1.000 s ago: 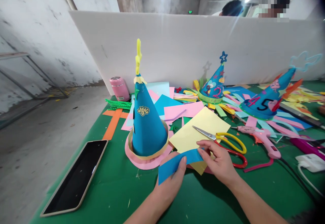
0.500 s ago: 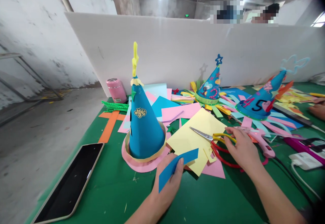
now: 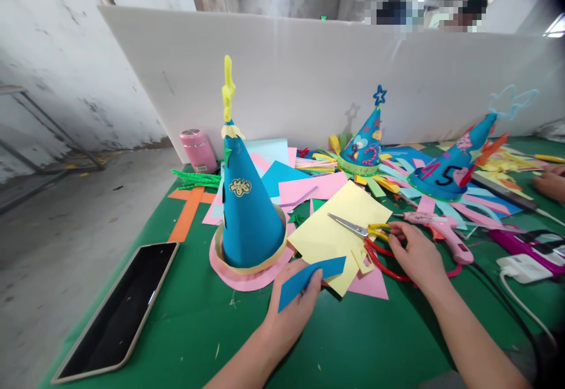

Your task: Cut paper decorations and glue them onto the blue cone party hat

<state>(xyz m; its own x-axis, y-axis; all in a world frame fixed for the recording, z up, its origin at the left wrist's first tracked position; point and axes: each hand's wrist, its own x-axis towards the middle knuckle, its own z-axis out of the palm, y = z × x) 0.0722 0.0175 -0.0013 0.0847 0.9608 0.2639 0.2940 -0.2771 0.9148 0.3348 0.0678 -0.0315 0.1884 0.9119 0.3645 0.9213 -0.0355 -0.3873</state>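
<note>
My left hand [image 3: 295, 301] is closed around a strip of blue paper [image 3: 304, 280], the thumb pressing it against the fingers. My right hand [image 3: 417, 253] has its fingers bent on the yellow handle of the scissors [image 3: 355, 227], which lie across a pale yellow sheet [image 3: 318, 233] with their blades slightly apart. Just beyond my left hand a blue cone party hat [image 3: 251, 218] stands upright on a pink and cream brim [image 3: 241, 282], topped by a twisted yellow piece. Scraps of yellow and pink paper lie under the scissors.
A phone [image 3: 119, 312] lies at the left edge of the green table [image 3: 353, 348]. To the right are a pink glue gun [image 3: 445, 230], a power strip and cables. Two more decorated hats [image 3: 364, 145] stand behind. Another person's hand [image 3: 549, 183] shows at far right.
The fingers of my right hand have drawn in on the yellow scissors handle. My left hand keeps the blue strip, now tilted a little differently. The view has shifted slightly.
</note>
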